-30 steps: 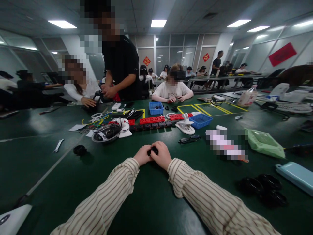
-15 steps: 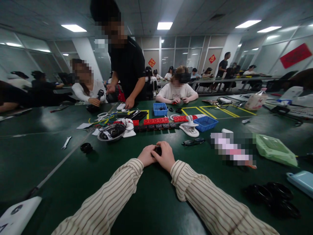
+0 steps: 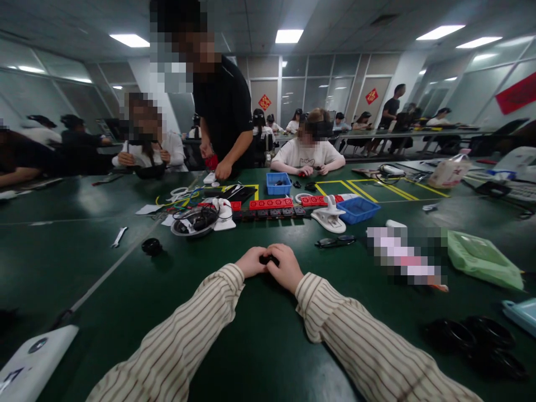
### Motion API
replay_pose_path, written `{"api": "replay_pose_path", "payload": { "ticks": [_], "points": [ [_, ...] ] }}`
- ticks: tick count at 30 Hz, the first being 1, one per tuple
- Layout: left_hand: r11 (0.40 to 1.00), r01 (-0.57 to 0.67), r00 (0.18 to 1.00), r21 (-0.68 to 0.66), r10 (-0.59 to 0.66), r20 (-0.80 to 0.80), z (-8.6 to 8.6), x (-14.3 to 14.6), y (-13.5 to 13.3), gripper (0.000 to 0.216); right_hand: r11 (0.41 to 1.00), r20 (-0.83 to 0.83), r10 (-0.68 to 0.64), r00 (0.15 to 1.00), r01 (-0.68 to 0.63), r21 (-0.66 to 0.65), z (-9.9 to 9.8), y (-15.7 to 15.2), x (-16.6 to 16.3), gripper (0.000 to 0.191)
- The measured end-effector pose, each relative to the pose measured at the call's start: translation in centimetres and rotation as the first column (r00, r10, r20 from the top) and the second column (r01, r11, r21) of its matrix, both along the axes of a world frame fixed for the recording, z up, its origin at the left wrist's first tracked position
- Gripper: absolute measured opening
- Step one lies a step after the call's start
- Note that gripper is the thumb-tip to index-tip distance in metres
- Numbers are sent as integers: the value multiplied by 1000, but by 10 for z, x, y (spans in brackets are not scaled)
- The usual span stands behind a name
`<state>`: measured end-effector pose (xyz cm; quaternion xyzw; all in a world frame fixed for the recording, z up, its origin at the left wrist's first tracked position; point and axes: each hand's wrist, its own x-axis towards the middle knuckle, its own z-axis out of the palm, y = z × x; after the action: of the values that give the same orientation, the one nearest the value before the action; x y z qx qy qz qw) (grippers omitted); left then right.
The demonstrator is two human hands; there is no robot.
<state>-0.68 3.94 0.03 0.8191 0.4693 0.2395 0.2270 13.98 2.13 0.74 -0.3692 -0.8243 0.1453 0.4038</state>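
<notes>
Grip, left hand [image 3: 252, 262]: curled round one side of a small black part [image 3: 268, 259], fingers bent inward.
Grip, right hand [image 3: 285, 267]: grasping the same part from the other side, thumb nearer the wearer, fingers arched over the top.
Black part: between the two hands at the middle of the green worktop [image 3: 259, 340], on the near side of the red power strip [image 3: 271, 204]; fingers hide most of its shape, and whether it touches the surface cannot be told.
Handling: probably goes best with one hand bracing while the other makes small, even movements, so the part does not twist away.
Pressure: light, opposed fingertips should serve better than a hard squeeze, as no edge or seam shows to bear on.
Sight line: tipping the part slightly towards the wearer would likely uncover what the fingers cover.
Striped sleeves [image 3: 355, 329]: both reach forward over the worktop; wrists resting on it would likely steady the work.
Spectacles [image 3: 335, 242]: folded, beyond and to the right of the right hand; a wide sweep could knock them.
Black rings [image 3: 475, 347]: grouped beyond the right forearm, well apart from both hands.
Round black piece [image 3: 152, 247]: alone, left of the left hand.
</notes>
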Motion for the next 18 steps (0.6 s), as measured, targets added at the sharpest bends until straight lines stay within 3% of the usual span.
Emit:
{"api": "replay_pose_path", "payload": {
  "ticks": [4, 8, 14, 18],
  "points": [
    [999, 47, 997, 2, -47, 57, -2, 0, 1, 34, 1000, -21, -4, 1000, 4, -2, 1, -1, 1, 21],
    [997, -57, 998, 51, 56, 34, -1, 9, -6, 54, 991, -18, -136, 991, 136, -14, 0, 1, 1, 25],
    [964, -229, 969, 139, 239, -64, 1, 22, -16, 29, 958, 14, -283, 959, 284, -47, -5, 3, 0, 25],
    [982, -156, 986, 103, 161, -45, 2, 17, -13, 26, 973, 38, -225, 974, 227, -47, -2, 1, 0, 17]
  ]
}}
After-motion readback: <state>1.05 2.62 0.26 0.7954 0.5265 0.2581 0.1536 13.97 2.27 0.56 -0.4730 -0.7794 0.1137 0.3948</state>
